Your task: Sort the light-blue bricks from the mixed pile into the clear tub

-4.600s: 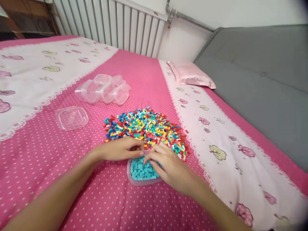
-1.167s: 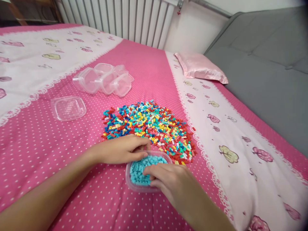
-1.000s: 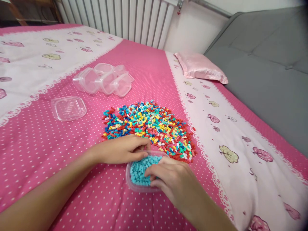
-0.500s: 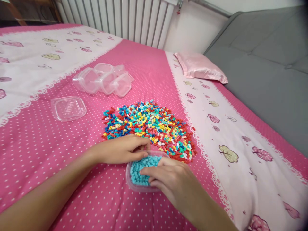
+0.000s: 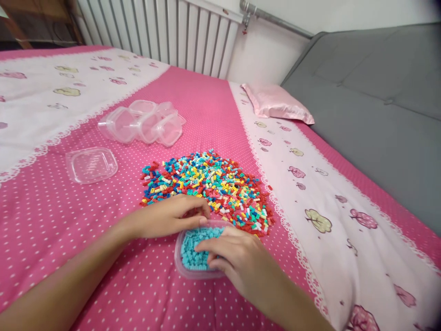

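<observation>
In the head view a clear plastic container filled with small turquoise building bricks sits on the pink dotted bedspread. My left hand is at its far left rim, thumb on the edge and fingers curled; the fingertips are partly hidden. Over the container's right side lies my right hand, index finger stretched onto the turquoise bricks and the other fingers bent apart below it. I see nothing held in it. Just beyond both hands spreads a pile of mixed-colour bricks.
A clear lid lies on the bedspread to the left. Several clear containers are heaped farther back. A pink pillow rests by the grey headboard. A white radiator stands behind the bed.
The view has shifted slightly, so things appear a little lower and farther left. Both hands keep nearly the same place at the container, and the right index finger still touches the turquoise bricks.
</observation>
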Demonstrator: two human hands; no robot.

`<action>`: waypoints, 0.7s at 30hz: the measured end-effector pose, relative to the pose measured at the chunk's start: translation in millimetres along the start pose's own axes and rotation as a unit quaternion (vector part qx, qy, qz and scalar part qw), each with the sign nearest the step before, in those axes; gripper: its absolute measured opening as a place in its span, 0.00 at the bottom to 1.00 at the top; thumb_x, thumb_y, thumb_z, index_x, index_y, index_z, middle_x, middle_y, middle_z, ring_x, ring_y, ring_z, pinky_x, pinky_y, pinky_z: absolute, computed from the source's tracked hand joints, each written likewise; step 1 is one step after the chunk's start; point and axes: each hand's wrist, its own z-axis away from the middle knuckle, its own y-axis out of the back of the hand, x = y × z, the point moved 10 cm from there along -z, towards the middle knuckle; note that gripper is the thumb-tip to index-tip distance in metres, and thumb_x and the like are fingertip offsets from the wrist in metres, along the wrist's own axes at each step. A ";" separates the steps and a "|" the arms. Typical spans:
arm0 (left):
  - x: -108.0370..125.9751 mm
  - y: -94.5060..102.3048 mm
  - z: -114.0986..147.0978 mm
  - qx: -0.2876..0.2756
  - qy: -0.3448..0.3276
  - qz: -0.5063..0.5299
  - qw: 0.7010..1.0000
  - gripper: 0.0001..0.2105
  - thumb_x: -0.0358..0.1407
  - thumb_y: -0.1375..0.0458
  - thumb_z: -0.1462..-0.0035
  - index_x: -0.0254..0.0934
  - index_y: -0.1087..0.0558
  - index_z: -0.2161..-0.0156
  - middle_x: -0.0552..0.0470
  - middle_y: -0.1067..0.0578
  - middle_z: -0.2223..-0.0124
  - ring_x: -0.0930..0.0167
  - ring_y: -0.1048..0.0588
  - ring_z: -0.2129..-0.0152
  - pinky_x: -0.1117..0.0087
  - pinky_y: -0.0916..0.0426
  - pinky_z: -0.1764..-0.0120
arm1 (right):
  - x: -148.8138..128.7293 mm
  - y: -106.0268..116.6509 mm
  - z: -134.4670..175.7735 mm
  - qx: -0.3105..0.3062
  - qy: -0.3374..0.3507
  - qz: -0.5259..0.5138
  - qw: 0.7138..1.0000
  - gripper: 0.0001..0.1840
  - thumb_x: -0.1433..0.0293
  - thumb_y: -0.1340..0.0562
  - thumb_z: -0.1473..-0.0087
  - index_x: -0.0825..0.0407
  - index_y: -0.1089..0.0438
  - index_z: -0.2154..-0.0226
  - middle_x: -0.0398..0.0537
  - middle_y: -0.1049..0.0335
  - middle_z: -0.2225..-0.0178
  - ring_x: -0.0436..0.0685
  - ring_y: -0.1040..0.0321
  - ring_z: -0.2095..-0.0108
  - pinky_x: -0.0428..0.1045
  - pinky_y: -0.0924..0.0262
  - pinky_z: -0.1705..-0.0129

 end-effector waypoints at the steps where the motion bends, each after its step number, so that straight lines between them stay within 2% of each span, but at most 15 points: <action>1: -0.6 1.7 0.0 0.006 0.001 -0.006 1.000 0.12 0.41 0.50 0.31 0.36 0.27 0.57 0.51 0.24 0.61 0.71 0.27 0.67 0.73 0.36 0.65 | 1.0 -1.3 0.1 -0.006 -0.005 0.001 1.000 0.14 0.77 0.36 0.40 0.45 0.25 0.54 0.40 0.21 0.64 0.56 0.29 0.61 0.49 0.38 0.59; 3: -1.8 6.1 -0.7 0.024 0.003 -0.024 0.999 0.12 0.41 0.50 0.31 0.36 0.27 0.57 0.52 0.24 0.61 0.71 0.27 0.67 0.73 0.36 0.64 | 2.5 -2.4 0.6 -0.012 -0.016 0.002 1.000 0.15 0.77 0.36 0.40 0.45 0.25 0.54 0.40 0.21 0.64 0.56 0.30 0.60 0.50 0.38 0.59; 8: -5.3 23.5 -3.1 0.104 -0.002 -0.102 0.989 0.13 0.39 0.52 0.30 0.37 0.27 0.59 0.51 0.23 0.61 0.70 0.26 0.65 0.70 0.36 0.61 | 2.8 -1.7 2.8 -0.015 -0.024 0.012 1.000 0.16 0.77 0.39 0.39 0.44 0.27 0.51 0.42 0.22 0.54 0.58 0.31 0.54 0.52 0.37 0.52; 14: -7.5 32.2 -2.2 0.158 -0.044 -0.207 0.965 0.14 0.38 0.53 0.29 0.37 0.26 0.58 0.49 0.22 0.59 0.67 0.27 0.60 0.64 0.37 0.52 | 0.2 0.8 2.3 -0.028 -0.035 0.005 0.999 0.16 0.75 0.40 0.37 0.44 0.27 0.49 0.42 0.22 0.54 0.58 0.30 0.53 0.53 0.37 0.50; 16: -4.4 34.1 -3.9 0.166 -0.051 -0.243 0.954 0.13 0.36 0.52 0.30 0.37 0.25 0.54 0.49 0.21 0.55 0.66 0.27 0.58 0.63 0.38 0.50 | -2.8 9.0 1.6 -0.010 -0.030 -0.016 0.999 0.16 0.74 0.42 0.35 0.45 0.27 0.49 0.42 0.23 0.53 0.57 0.31 0.51 0.53 0.38 0.48; 19: 3.7 37.0 -16.5 0.162 -0.026 -0.318 0.934 0.12 0.33 0.49 0.31 0.38 0.25 0.49 0.47 0.22 0.50 0.63 0.29 0.54 0.61 0.40 0.49 | -1.2 29.8 3.5 0.047 -0.025 -0.045 0.998 0.16 0.75 0.42 0.35 0.45 0.27 0.49 0.42 0.23 0.52 0.56 0.31 0.51 0.53 0.39 0.46; 21: 9.6 38.0 -32.3 0.148 0.006 -0.376 0.915 0.10 0.33 0.47 0.33 0.38 0.23 0.52 0.46 0.21 0.51 0.61 0.29 0.54 0.60 0.40 0.50 | 6.7 44.6 7.8 0.091 -0.035 -0.048 0.994 0.16 0.75 0.43 0.35 0.45 0.27 0.49 0.44 0.23 0.53 0.56 0.30 0.53 0.53 0.39 0.49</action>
